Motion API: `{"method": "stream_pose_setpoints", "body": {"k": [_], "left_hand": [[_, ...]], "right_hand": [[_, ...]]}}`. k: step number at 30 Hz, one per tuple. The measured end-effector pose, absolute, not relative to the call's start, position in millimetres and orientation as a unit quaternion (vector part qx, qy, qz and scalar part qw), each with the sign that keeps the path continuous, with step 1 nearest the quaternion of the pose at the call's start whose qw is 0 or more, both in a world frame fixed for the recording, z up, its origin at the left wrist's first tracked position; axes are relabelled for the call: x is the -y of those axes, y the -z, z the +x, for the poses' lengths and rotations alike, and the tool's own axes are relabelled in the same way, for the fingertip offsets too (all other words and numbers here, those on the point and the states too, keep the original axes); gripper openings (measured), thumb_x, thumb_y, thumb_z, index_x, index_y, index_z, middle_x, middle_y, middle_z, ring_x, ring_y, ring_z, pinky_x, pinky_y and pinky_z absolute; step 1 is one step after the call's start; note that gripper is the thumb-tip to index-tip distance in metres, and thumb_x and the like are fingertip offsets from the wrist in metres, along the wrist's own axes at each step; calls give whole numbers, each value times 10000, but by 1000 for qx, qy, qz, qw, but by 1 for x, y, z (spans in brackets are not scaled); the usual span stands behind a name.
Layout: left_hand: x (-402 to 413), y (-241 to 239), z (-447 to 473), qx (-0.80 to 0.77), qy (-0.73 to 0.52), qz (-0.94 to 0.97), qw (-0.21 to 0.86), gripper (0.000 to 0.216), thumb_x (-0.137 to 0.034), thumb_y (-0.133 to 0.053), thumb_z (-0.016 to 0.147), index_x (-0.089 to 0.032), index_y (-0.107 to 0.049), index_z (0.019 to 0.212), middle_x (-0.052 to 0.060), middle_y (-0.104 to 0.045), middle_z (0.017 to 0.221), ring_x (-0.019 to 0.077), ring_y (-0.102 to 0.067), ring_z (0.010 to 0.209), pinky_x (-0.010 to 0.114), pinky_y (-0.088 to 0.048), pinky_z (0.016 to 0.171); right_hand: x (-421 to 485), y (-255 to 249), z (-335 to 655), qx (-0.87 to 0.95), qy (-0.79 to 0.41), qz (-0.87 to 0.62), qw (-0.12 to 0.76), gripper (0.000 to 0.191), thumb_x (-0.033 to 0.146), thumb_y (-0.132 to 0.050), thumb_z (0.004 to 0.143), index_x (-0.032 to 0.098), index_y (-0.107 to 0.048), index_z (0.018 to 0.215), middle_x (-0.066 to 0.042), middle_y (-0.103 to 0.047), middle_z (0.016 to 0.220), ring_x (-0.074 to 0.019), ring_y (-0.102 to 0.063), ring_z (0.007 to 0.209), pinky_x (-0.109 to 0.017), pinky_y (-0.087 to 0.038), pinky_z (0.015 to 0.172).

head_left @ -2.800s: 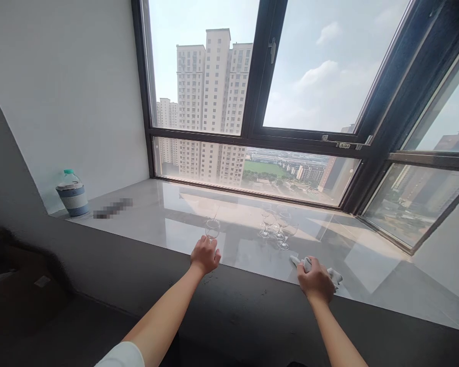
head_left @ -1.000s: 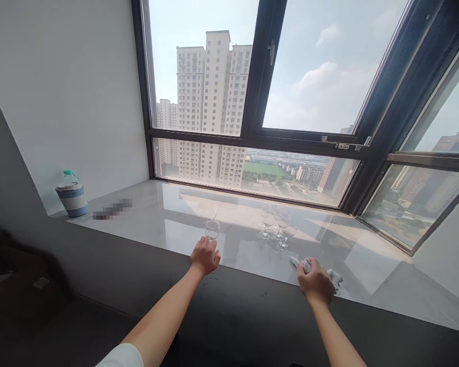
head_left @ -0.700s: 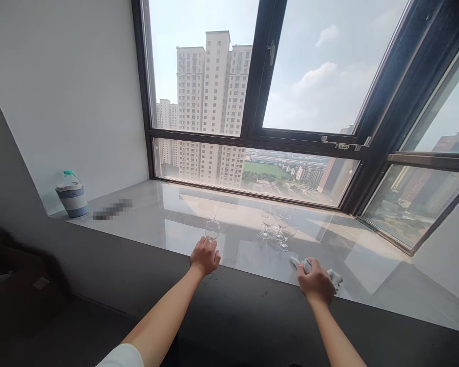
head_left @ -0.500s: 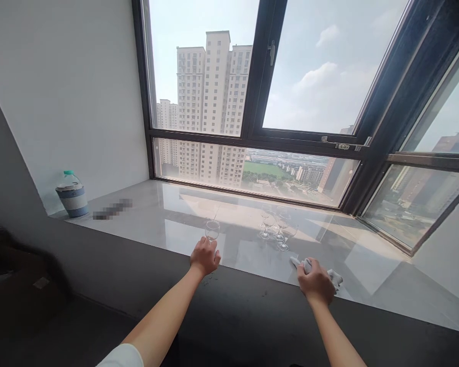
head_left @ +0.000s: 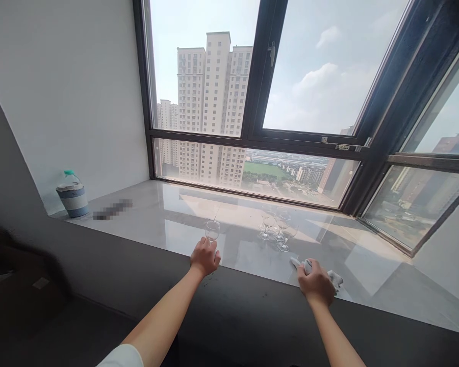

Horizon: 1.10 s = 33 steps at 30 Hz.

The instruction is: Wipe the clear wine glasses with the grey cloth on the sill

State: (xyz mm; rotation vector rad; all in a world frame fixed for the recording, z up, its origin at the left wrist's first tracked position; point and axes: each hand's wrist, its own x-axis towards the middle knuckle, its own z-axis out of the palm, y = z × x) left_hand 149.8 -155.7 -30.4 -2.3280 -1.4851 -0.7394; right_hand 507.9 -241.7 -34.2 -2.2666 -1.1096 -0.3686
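Observation:
My left hand (head_left: 205,256) is closed around the lower part of a clear stemmed glass (head_left: 212,230) at the front edge of the sill; its round bowl shows above my fingers, and the stem is hidden by them. Farther right, my right hand (head_left: 316,281) is closed on a crumpled white cloth (head_left: 335,278), whose ends stick out on both sides of the fingers. Between and beyond my hands, several more clear stemmed glasses (head_left: 284,234) stand upright in a close group.
The glossy grey window sill (head_left: 145,224) runs beneath a dark-framed window (head_left: 252,133). At its left end, by the wall, stand a blue-and-white cup (head_left: 73,201) and a bottle with a green cap (head_left: 69,173). A blurred-out object (head_left: 112,209) lies beside them.

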Motion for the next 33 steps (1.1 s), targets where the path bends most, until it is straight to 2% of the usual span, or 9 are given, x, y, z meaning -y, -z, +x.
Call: {"method": "stream_pose_setpoints", "body": {"k": [33], "left_hand": [[157, 29, 150, 513, 258, -806, 146, 180, -287, -466, 828, -172, -593, 881, 143, -571, 948, 295, -488, 955, 408, -420, 772]], "right_hand": [[242, 34, 507, 410, 143, -855, 282, 375, 414, -418, 886, 218, -590, 1156, -97, -661, 1022, -257, -609, 871, -313, -391, 656]]}}
